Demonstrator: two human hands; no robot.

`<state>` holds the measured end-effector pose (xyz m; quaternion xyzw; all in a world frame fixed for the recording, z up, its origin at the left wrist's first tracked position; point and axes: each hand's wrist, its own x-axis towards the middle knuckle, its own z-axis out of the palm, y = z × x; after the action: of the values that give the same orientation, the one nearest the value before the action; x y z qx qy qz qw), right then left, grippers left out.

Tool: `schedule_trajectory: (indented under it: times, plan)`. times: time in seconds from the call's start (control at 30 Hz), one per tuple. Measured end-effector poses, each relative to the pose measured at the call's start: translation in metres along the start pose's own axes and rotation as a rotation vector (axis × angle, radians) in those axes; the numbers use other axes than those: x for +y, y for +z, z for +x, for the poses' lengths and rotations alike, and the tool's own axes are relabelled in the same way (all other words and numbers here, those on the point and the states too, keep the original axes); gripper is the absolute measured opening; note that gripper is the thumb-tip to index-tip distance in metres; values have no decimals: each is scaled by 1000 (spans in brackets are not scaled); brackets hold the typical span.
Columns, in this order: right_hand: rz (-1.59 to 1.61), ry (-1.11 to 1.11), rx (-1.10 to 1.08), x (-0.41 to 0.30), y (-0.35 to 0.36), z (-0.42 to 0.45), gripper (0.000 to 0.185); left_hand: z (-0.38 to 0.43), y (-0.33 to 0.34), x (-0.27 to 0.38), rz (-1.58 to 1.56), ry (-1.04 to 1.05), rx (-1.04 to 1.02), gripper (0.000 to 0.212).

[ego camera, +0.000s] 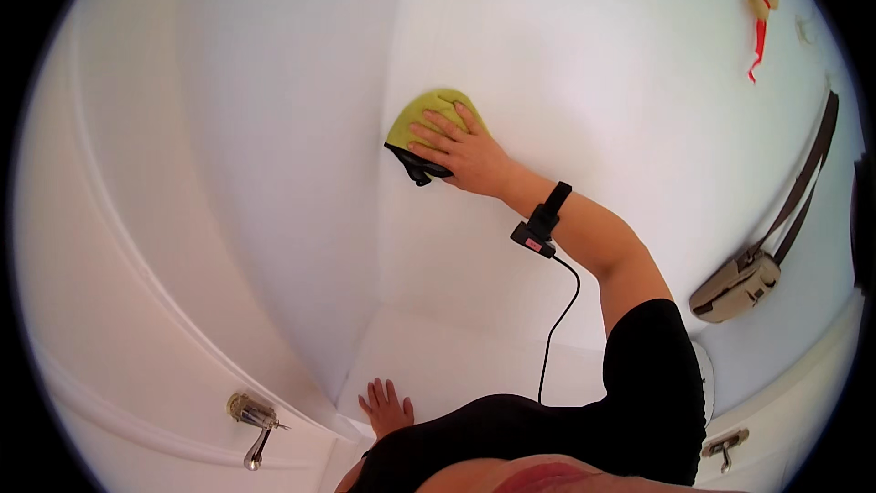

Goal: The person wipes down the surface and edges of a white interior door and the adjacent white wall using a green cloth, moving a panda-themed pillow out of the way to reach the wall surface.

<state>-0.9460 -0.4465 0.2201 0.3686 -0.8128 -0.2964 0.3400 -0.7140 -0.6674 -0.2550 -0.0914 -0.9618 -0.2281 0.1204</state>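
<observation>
A yellow-green cleaning cloth (438, 106) with black edging lies against the white wall (582, 48), just right of an inside corner. My right hand (472, 154) holds it flat there with the fingers spread over it, and the cloth's lower edge is folded into dark creases. The palm side is hidden. Lower down, my left hand (387, 407) has its fingers apart and holds nothing. It is over a white surface (452, 356) below the wall; whether it presses on that surface I cannot tell.
A black strapped device (537, 236) on my right forearm trails a cable (549, 342). On the right wall hang a beige shoulder bag (739, 287) and a small ornament with red ribbon (759, 34). Metal door handles (253, 418) (727, 444) protrude at lower left and lower right.
</observation>
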Motion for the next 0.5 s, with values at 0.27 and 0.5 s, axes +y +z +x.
schedule_trajectory:
  times: [0.27, 0.5]
  plan:
    - [-42, 237, 172, 20, -21, -107, 74, 1, 8, -1, 85, 40, 66, 61]
    - [-185, 613, 215, 34, -55, -262, 81, 5, -6, 8, 64, -6, -104, 63]
